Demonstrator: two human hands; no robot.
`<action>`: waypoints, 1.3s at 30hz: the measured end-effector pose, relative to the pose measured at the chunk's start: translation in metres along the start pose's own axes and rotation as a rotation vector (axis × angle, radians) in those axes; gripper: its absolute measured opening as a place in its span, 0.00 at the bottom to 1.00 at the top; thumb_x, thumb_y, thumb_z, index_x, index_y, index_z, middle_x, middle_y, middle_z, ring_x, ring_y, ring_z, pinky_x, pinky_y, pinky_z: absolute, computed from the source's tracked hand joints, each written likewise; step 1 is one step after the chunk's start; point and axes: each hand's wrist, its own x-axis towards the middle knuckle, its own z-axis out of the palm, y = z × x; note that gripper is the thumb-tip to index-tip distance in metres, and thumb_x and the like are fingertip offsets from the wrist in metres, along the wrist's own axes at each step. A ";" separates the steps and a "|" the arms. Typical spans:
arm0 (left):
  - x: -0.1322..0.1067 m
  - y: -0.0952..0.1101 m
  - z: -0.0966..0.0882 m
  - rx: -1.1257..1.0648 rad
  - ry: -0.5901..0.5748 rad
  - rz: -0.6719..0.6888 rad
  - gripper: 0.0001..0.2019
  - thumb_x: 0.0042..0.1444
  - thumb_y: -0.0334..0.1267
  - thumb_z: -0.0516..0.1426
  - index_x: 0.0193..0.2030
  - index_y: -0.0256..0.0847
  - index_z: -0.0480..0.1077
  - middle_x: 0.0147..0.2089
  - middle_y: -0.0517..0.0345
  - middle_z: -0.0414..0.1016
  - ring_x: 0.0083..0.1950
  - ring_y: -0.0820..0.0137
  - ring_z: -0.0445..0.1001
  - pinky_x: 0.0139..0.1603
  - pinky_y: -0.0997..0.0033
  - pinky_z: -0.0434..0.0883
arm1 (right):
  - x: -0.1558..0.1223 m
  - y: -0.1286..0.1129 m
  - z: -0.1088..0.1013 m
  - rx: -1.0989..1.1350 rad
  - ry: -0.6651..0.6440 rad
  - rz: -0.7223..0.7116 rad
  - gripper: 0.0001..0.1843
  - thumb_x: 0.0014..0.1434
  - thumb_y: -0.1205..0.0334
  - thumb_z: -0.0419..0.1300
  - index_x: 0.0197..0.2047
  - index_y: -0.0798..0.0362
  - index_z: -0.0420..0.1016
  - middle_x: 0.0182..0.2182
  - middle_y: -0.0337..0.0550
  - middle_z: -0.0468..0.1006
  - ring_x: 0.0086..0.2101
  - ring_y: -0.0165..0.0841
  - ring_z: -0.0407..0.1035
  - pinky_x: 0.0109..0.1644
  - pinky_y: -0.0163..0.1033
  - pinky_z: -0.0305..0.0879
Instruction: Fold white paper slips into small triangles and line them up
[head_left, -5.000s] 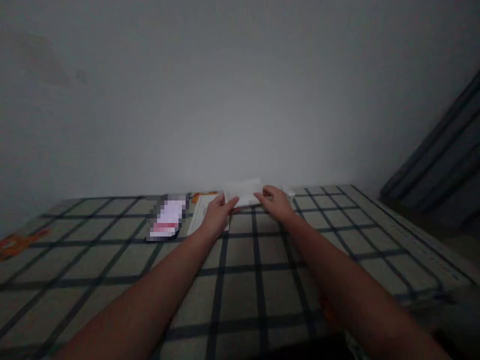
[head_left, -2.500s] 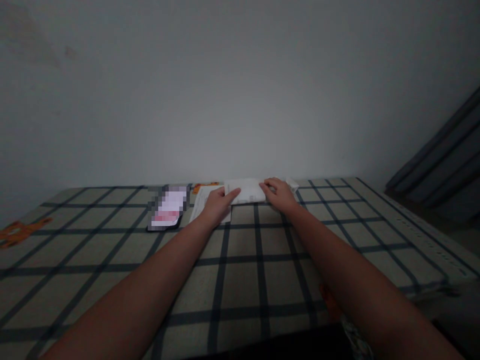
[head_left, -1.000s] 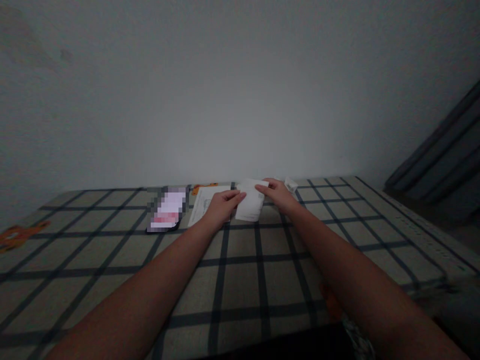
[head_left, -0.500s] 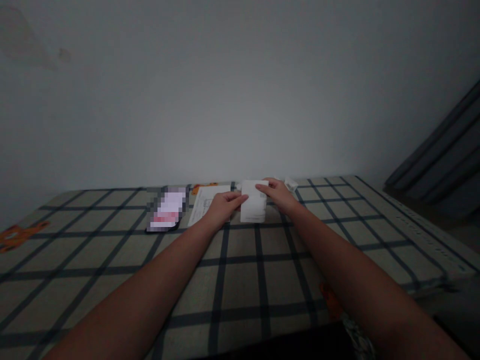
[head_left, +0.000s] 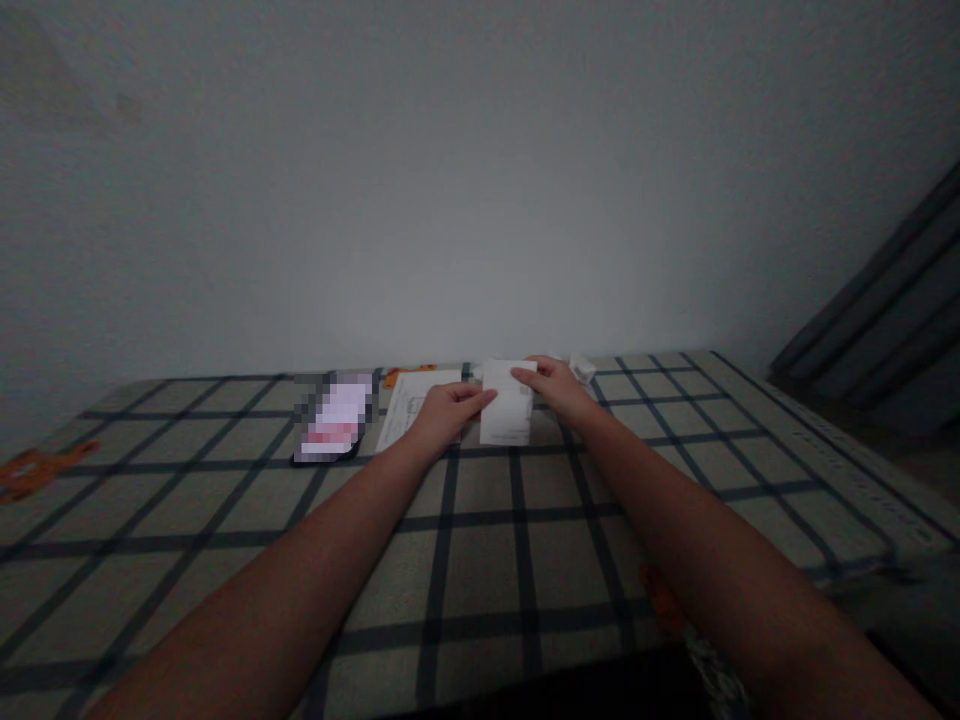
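A small white sheet of paper (head_left: 505, 412) with faint print is held up between my two hands, above the checked cloth. My left hand (head_left: 448, 410) pinches its left edge between thumb and fingers. At the upper right edge, my right hand (head_left: 556, 385) grips the paper, thumb in front and fingers behind. Whether the paper is one layer or folded, I cannot tell. Partly behind my left hand lies a larger printed sheet (head_left: 401, 410). Some crumpled white paper (head_left: 581, 369) sits just beyond my right hand.
A phone (head_left: 337, 415) with a lit, blurred screen lies left of the printed sheet. The checked cloth (head_left: 480, 570) covers the surface, with orange figures on it. A pale wall (head_left: 480, 200) rises at the back, and a grey curtain (head_left: 885, 270) hangs at right.
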 end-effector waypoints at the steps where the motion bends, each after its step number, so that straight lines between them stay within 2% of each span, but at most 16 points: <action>1: 0.000 0.000 0.000 -0.005 0.000 0.002 0.18 0.42 0.51 0.62 0.32 0.37 0.76 0.30 0.52 0.77 0.28 0.71 0.71 0.31 0.71 0.66 | 0.000 0.000 0.000 -0.006 0.005 0.000 0.16 0.47 0.51 0.62 0.32 0.56 0.74 0.28 0.42 0.74 0.28 0.28 0.65 0.32 0.35 0.60; 10: -0.001 0.003 0.001 0.034 0.027 -0.007 0.18 0.41 0.51 0.62 0.31 0.36 0.76 0.29 0.53 0.76 0.28 0.71 0.70 0.29 0.73 0.65 | 0.000 0.001 -0.001 -0.015 0.006 0.003 0.17 0.47 0.50 0.62 0.33 0.57 0.74 0.29 0.42 0.75 0.28 0.28 0.65 0.33 0.35 0.60; 16: 0.000 0.000 0.001 -0.018 0.001 0.012 0.20 0.43 0.52 0.61 0.33 0.36 0.76 0.30 0.53 0.76 0.29 0.71 0.71 0.32 0.71 0.65 | 0.000 0.001 0.000 -0.028 0.012 -0.009 0.18 0.47 0.48 0.61 0.33 0.56 0.73 0.28 0.41 0.73 0.28 0.28 0.64 0.33 0.34 0.60; 19: 0.003 -0.003 0.000 -0.083 0.024 0.020 0.20 0.43 0.52 0.61 0.34 0.36 0.76 0.32 0.52 0.77 0.30 0.69 0.72 0.33 0.70 0.66 | 0.000 -0.002 0.000 -0.042 0.011 -0.015 0.19 0.49 0.46 0.59 0.30 0.56 0.72 0.26 0.38 0.71 0.27 0.27 0.63 0.32 0.34 0.59; 23: 0.005 -0.005 -0.001 -0.050 0.084 0.043 0.20 0.43 0.53 0.61 0.34 0.37 0.76 0.33 0.52 0.77 0.32 0.68 0.72 0.34 0.70 0.67 | -0.001 -0.005 0.000 -0.089 0.016 -0.026 0.20 0.49 0.45 0.58 0.25 0.55 0.68 0.21 0.36 0.66 0.24 0.26 0.60 0.29 0.33 0.57; 31: 0.004 -0.004 -0.002 -0.022 0.092 0.034 0.19 0.43 0.53 0.61 0.34 0.37 0.77 0.33 0.51 0.77 0.31 0.69 0.72 0.33 0.70 0.67 | -0.002 -0.007 0.002 -0.156 0.100 0.003 0.19 0.48 0.47 0.60 0.22 0.55 0.65 0.20 0.35 0.64 0.23 0.25 0.57 0.28 0.33 0.54; 39: 0.008 -0.007 -0.002 -0.100 0.066 0.003 0.21 0.42 0.52 0.61 0.36 0.37 0.76 0.34 0.51 0.77 0.32 0.68 0.73 0.35 0.69 0.68 | 0.000 -0.006 -0.003 -0.040 0.076 -0.021 0.19 0.50 0.46 0.57 0.29 0.55 0.71 0.20 0.36 0.67 0.23 0.26 0.61 0.28 0.33 0.57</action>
